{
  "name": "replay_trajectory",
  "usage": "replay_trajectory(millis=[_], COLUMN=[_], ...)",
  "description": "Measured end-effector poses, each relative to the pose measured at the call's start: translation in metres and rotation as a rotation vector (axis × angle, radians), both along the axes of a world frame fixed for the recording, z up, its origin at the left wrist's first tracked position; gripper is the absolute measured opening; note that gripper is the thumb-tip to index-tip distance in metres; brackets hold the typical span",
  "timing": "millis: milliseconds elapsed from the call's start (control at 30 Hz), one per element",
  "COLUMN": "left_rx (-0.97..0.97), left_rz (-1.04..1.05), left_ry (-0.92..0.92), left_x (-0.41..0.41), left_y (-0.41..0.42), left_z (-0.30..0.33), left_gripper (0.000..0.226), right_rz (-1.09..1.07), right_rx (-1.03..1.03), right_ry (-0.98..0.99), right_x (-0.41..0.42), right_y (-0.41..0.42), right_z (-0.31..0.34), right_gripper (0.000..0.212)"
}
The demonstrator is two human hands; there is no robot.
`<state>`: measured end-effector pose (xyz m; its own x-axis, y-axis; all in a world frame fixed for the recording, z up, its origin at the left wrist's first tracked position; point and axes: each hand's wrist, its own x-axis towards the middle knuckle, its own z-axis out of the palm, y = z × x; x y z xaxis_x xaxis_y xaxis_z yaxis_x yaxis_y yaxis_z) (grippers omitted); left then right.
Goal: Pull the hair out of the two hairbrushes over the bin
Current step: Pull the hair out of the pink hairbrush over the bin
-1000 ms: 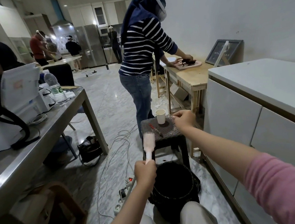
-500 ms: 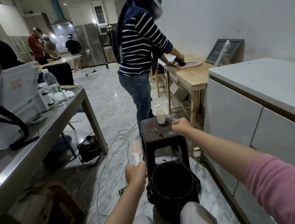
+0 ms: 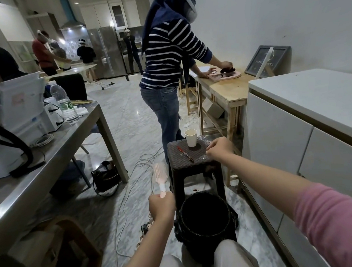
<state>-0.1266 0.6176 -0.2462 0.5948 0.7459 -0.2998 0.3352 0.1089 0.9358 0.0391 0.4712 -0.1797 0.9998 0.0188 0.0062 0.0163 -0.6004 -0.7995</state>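
One hairbrush (image 3: pixel 161 177) in view: pink, upright, gripped by handle in left hand (image 3: pixel 162 206), just left of bin (image 3: pixel 204 213), not over it. Second brush not visible. Right hand (image 3: pixel 220 148) extended over stool (image 3: pixel 190 155), fingers curled near its right edge; contents of grip cannot be told. Hands well apart. Step judged: between pulls, or fetching item from stool. Next move calls for: brush brought over bin opening, right hand returned to bristles, hair pinched and drawn off. Both arms outstretched, left lower.
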Motion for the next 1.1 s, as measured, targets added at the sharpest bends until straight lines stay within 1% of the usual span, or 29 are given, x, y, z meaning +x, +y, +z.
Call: replay_trajectory(millis=[67, 100, 200, 267, 333, 433, 467, 500, 600, 633, 700, 767, 800, 833, 867, 900, 933, 1000, 1100], left_rx=[0.018, 0.021, 0.027, 0.026, 0.021, 0.012, 0.012, 0.013, 0.011, 0.010, 0.022, 0.049, 0.064, 0.081, 0.103, 0.135, 0.176, 0.249, 0.305], left_rz=[-0.012, -0.009, 0.000, -0.004, -0.013, -0.015, -0.018, -0.024, -0.052, -0.064, -0.082, -0.109, -0.125, -0.145, -0.169, -0.200, -0.233, -0.289, -0.324], left_ry=[0.005, 0.005, 0.008, 0.006, 0.001, -0.008, -0.001, 0.003, -0.004, -0.008, -0.023, -0.026, -0.031, -0.039, -0.055, -0.072, -0.088, -0.118, -0.161], left_x=[-0.001, -0.001, -0.001, -0.002, -0.003, -0.002, -0.003, -0.003, -0.006, -0.006, -0.006, -0.007, -0.008, -0.010, -0.011, -0.011, -0.012, -0.015, -0.018], left_y=[-0.001, -0.001, 0.000, 0.000, -0.001, -0.002, -0.002, -0.002, -0.005, -0.006, -0.010, -0.014, -0.017, -0.020, -0.023, -0.025, -0.028, -0.033, -0.035], left_z=[0.000, -0.001, -0.003, -0.002, -0.002, -0.002, -0.002, -0.002, 0.001, 0.001, 0.003, 0.007, 0.011, 0.014, 0.017, 0.020, 0.022, 0.028, 0.034], left_gripper=[0.006, 0.007, 0.020, 0.021, 0.019, 0.023, 0.025, 0.026, 0.024, 0.026, 0.029, 0.027, 0.021, 0.015, 0.011, 0.011, 0.012, 0.013, 0.014], right_rz=[0.047, 0.061, 0.061, 0.057, 0.092, 0.189, 0.193, 0.181, 0.124, 0.119, 0.144, 0.240, 0.314, 0.395, 0.460, 0.508, 0.548, 0.581, 0.544], right_rx=[-0.053, -0.081, -0.138, -0.148, -0.159, -0.174, -0.162, -0.144, -0.116, -0.113, -0.078, 0.016, 0.061, 0.092, 0.085, 0.050, 0.009, -0.041, 0.004], right_ry=[-0.017, -0.034, -0.103, -0.154, -0.183, -0.163, -0.168, -0.181, -0.252, -0.264, -0.259, -0.192, -0.131, -0.073, -0.033, -0.016, -0.012, -0.033, -0.067], right_x=[0.001, 0.000, -0.004, -0.007, -0.008, -0.006, -0.007, -0.008, -0.012, -0.014, -0.019, -0.022, -0.026, -0.029, -0.032, -0.035, -0.035, -0.035, -0.028], right_y=[-0.001, -0.001, -0.003, -0.004, -0.004, -0.003, -0.003, -0.003, 0.001, 0.004, 0.011, 0.018, 0.022, 0.026, 0.029, 0.033, 0.037, 0.041, 0.040], right_z=[0.000, 0.001, 0.004, 0.005, 0.007, 0.006, 0.006, 0.007, 0.009, 0.010, 0.012, 0.011, 0.012, 0.012, 0.013, 0.013, 0.013, 0.013, 0.017], right_gripper=[0.011, 0.012, 0.015, 0.017, 0.016, 0.038, 0.038, 0.033, 0.005, 0.008, 0.024, 0.038, 0.052, 0.074, 0.098, 0.116, 0.126, 0.126, 0.116])
